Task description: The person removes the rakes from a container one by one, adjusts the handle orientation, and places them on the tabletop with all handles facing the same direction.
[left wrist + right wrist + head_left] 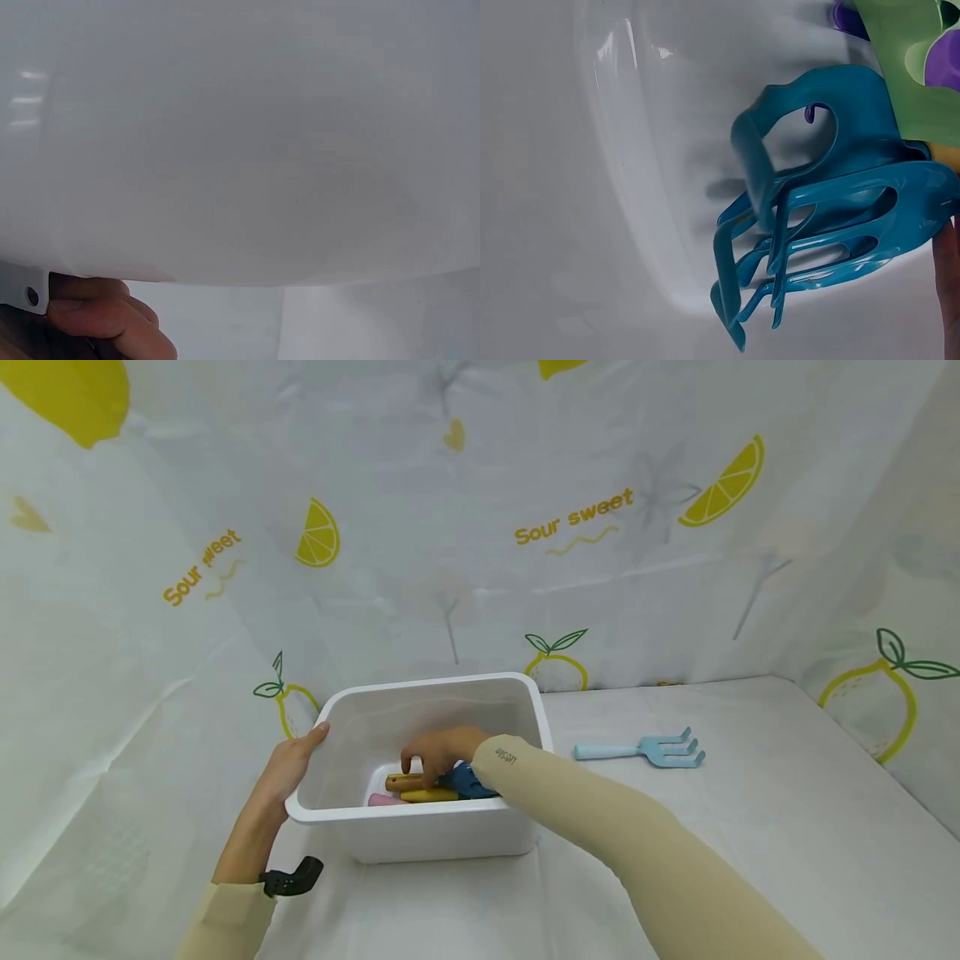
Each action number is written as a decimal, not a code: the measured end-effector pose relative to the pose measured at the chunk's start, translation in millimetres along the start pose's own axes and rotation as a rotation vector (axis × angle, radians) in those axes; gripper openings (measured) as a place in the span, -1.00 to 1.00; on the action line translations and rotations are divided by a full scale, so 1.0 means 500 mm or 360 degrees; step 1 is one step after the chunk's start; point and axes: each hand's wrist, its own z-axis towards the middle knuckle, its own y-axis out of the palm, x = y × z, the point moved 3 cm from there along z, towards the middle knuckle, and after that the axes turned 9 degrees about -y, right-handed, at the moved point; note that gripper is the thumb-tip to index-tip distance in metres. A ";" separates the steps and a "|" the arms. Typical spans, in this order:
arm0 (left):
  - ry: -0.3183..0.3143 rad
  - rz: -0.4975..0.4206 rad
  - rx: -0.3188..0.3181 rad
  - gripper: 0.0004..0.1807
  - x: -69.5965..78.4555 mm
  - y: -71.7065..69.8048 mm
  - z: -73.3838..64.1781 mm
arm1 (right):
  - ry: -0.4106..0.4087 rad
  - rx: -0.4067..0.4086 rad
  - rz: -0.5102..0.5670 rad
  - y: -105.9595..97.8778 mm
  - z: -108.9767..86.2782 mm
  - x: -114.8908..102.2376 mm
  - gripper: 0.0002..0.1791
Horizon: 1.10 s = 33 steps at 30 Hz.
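A white plastic bin point(431, 835) stands on the white-covered table. My left hand point(288, 768) grips its left rim, thumb on top and fingers underneath; in the left wrist view, bent fingers point(112, 319) show below the bin wall. My right hand point(442, 750) reaches down inside, bent fingers right at a brown handle point(399, 782); I cannot tell whether they hold it. A yellow handle point(429, 795) and a pink piece point(384, 799) lie close by. Blue hand rakes point(840, 195) overlap under the right wrist, beside a green piece point(911, 75) with purple showing through its hole.
Right of the bin, a light blue hand rake point(652, 750) lies on the table point(750, 827), tines to the right. A white curtain point(420, 568) with lemon prints hangs close behind the bin and along both sides.
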 end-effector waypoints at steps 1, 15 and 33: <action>-0.0003 -0.0002 -0.0002 -0.14 0.000 0.000 -0.001 | -0.0003 0.0001 -0.0001 0.001 0.001 0.000 -0.51; -0.0018 -0.0004 0.0006 -0.17 0.002 0.001 0.004 | -0.0068 -0.0043 -0.0142 0.003 -0.005 -0.009 -0.38; -0.0044 -0.0032 0.0017 -0.19 0.000 0.001 0.002 | -0.0123 -0.0026 -0.0148 -0.012 0.002 -0.016 -0.37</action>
